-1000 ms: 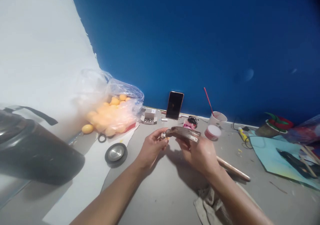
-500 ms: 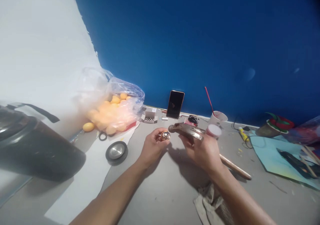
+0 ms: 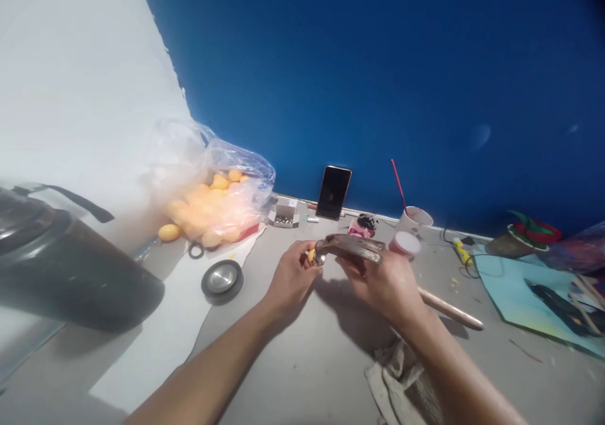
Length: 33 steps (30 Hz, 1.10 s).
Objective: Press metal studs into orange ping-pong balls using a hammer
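Observation:
My left hand (image 3: 293, 275) pinches a small orange ball (image 3: 311, 256) studded with shiny metal bits, near the middle of the table. The head of a claw hammer (image 3: 350, 246) touches or overlaps the ball's right side. Around the hammer, close to its head, my right hand (image 3: 385, 283) is closed, and the wooden handle (image 3: 451, 309) sticks out behind to the lower right. Beyond the hands stands a small open box (image 3: 284, 215) with metal pieces in it. A plastic bag of orange balls (image 3: 212, 204) lies at the back left.
A large dark flask (image 3: 80, 267) is at the left, near a round lid (image 3: 222, 280). A phone (image 3: 333, 192) leans at the wall. Right of it are a cup (image 3: 414, 222) with a red stick and a pink-lidded jar (image 3: 405, 243). A cloth (image 3: 401, 381) lies at the front.
The hammer head has moved left against the ball in my left hand, covering part of the view of it. The camera view has shifted slightly.

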Available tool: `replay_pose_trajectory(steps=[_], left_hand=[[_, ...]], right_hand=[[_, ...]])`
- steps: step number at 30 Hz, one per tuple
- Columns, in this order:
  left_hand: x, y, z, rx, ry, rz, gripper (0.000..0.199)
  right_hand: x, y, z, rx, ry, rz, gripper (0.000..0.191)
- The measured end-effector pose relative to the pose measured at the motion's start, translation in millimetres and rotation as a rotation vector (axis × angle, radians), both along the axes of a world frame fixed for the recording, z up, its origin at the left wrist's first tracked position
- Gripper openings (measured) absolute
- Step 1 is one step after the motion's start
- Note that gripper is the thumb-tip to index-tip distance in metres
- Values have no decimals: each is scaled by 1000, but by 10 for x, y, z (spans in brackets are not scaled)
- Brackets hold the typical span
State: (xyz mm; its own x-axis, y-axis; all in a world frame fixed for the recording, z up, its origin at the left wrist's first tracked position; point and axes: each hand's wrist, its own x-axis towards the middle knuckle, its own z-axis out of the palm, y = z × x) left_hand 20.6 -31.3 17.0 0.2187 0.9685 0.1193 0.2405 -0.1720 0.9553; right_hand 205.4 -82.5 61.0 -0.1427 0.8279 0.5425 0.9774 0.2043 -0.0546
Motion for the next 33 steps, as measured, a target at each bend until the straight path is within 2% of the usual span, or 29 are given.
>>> replay_pose_trajectory(steps=[3,8,13,16,19,24,29,33], left_hand=[[3,-16,31,-6,13,-40,40],[-10,-21,33,-17,9,-53,28],[4,7,-42,-107,-118,-116,40],[12,12,-50,-132,-147,-143,34],[13,5,-19,-168,-208,-132,35],[18,2,9,-203,-263,-138,42],[20,13,0,-218,-293,-121,38],[19,23,-11,-287,-391,-119,47]], right_hand=[[13,-9,10,-45,-29,8,25],[28,-37,53,59,4,26,30],[20,-23,58,-60,-43,-6,27],[38,-16,77,-21,2,-41,30],[55,-12,96,6,47,-75,32],[51,9,66,-126,19,-89,32],[61,-6,116,-93,88,-159,33],[50,0,138,-160,97,-167,31]])
